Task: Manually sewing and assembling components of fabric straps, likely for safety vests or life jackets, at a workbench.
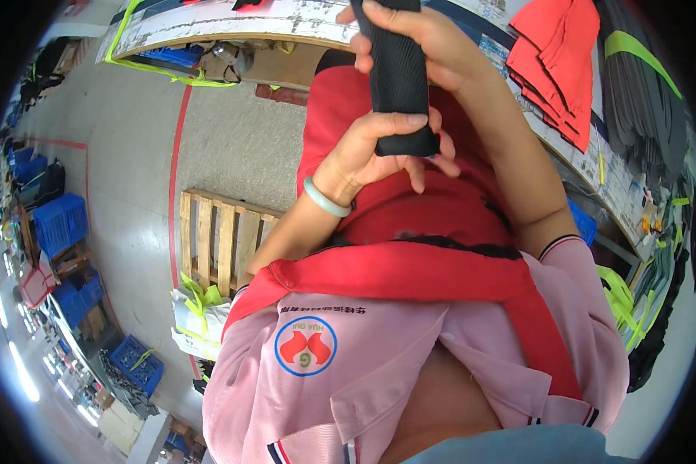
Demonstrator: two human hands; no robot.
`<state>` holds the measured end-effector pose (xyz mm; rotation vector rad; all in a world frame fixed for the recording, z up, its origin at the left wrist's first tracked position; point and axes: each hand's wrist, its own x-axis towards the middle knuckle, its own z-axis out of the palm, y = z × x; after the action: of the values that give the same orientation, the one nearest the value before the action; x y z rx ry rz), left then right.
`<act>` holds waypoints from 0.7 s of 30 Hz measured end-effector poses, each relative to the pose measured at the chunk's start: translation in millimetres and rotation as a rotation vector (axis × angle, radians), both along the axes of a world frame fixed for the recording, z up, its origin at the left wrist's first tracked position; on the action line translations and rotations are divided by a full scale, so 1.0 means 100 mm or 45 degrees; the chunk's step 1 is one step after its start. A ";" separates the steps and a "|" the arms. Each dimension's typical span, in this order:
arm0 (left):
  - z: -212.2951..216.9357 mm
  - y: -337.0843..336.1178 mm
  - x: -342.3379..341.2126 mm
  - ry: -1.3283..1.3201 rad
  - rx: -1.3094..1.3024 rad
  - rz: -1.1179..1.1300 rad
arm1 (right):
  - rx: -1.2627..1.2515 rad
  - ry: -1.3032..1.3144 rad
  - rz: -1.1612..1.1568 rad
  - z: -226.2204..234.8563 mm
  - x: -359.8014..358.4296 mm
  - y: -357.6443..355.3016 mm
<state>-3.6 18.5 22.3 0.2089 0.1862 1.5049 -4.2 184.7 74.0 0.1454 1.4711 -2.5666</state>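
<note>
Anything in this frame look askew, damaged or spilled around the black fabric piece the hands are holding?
Nothing stands out. The left hand grips the lower end of the folded black fabric piece and the right hand its upper end; it looks intact. The red fabric pieces lie stacked on the worktable. A wooden pallet sits flat on the floor.

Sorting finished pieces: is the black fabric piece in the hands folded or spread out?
Folded: the black fabric piece forms a narrow, thick strip gripped between both hands.

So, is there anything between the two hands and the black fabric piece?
No. Both hands already grip the black fabric piece directly: the left hand holds its lower end, the right hand its upper part. Nothing visible lies between fingers and fabric.
</note>
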 end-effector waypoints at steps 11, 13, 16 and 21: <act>-0.27 -0.04 -0.14 0.655 -0.457 0.647 | 0.033 -0.173 -0.139 0.14 -0.12 0.26; -0.05 0.08 -0.17 0.874 -0.511 0.561 | 0.053 -0.247 -0.059 0.08 -0.08 -0.03; 0.04 0.11 -0.19 0.891 -0.623 0.632 | 0.181 -0.163 -0.219 -0.09 -0.09 -0.01; 0.05 -0.10 -0.34 0.679 -0.669 0.990 | 0.659 0.178 -0.014 -0.39 0.39 0.29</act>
<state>-37.1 8.8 26.9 0.1088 1.1825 2.0696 35.1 214.2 34.6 0.0404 2.1620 -2.1805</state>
